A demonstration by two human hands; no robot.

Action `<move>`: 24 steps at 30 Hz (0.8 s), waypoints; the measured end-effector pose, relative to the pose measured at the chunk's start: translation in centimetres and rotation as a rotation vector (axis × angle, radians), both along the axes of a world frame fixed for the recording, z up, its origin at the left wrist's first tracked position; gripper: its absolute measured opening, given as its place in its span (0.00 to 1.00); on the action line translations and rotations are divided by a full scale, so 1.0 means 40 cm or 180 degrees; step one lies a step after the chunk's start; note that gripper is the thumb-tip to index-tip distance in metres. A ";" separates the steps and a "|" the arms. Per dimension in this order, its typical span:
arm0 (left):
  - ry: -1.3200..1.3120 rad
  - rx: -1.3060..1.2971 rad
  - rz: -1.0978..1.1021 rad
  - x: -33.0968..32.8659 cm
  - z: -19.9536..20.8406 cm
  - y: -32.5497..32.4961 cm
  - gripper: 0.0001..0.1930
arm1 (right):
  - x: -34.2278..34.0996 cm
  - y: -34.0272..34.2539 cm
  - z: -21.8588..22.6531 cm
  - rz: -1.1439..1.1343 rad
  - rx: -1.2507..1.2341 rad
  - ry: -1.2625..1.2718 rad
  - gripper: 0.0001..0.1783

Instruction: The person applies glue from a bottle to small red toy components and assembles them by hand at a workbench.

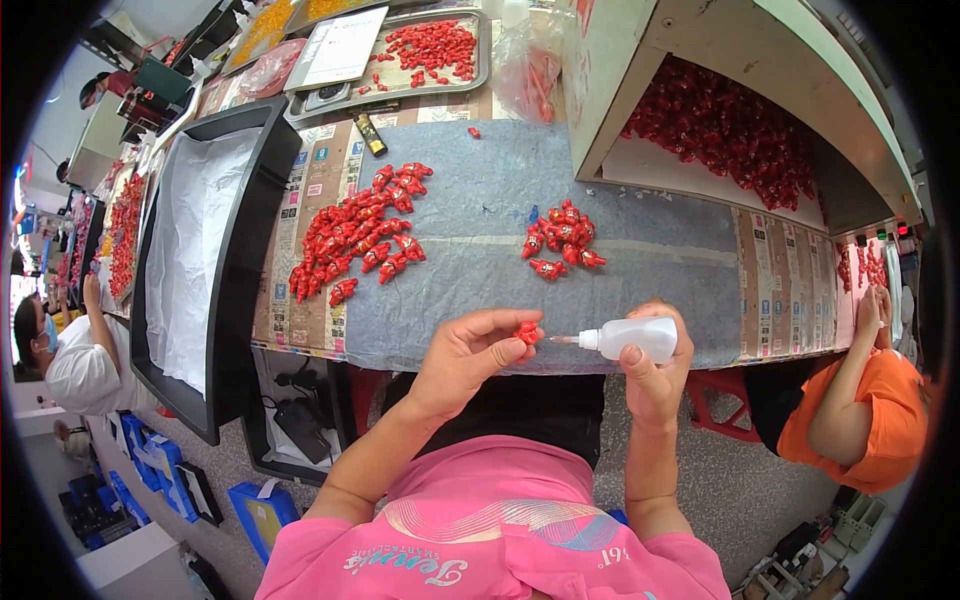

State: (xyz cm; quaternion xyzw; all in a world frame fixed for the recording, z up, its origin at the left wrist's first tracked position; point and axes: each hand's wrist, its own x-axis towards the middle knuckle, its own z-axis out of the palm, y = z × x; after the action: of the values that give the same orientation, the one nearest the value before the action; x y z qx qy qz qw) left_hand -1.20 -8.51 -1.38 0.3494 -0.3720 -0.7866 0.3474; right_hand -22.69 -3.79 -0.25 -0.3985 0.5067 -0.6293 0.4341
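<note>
Between the thumb and fingers of my left hand (458,362) is a small red plastic figure (527,333), held just above the table's near edge. My right hand (660,372) is wrapped round a white squeeze bottle (640,340) tipped on its side. Its thin nozzle points left at the figure; whether the tip touches it I cannot tell. Beyond my hands, a small cluster of red figures (568,232) lies on the grey-blue cloth (470,290), with a blue piece (534,215) beside it. A larger pile of red figures (345,232) spreads to the left.
A black tray (215,250) lined with white sheet stands at the left. At the back, a metal tray (482,60) holds small red parts beside a dark tube (369,134). A wooden box (590,110) with heaped red figures stands back right. People sit on both sides.
</note>
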 end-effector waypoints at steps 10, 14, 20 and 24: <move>0.0009 0.0004 -0.0068 0.001 0.001 -0.001 0.17 | -0.002 -0.001 -0.005 0.0028 0.0145 -0.0012 0.23; 0.0007 0.0080 -0.0083 0.001 0.004 -0.002 0.16 | 0.000 -0.003 -0.004 0.0045 0.0123 -0.0021 0.22; 0.0034 0.0066 -0.0104 0.002 0.001 -0.003 0.16 | 0.000 0.001 -0.002 0.0048 0.0058 0.0069 0.22; 0.0040 0.0054 -0.0082 0.002 0.000 -0.003 0.15 | 0.001 0.007 -0.003 0.0019 0.0072 0.0051 0.22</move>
State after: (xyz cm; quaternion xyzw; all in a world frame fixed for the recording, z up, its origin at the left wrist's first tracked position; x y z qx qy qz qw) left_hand -1.12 -8.62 -1.37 0.3426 -0.3676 -0.7964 0.3367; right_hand -22.66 -3.53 -0.37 -0.4002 0.5160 -0.6190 0.4364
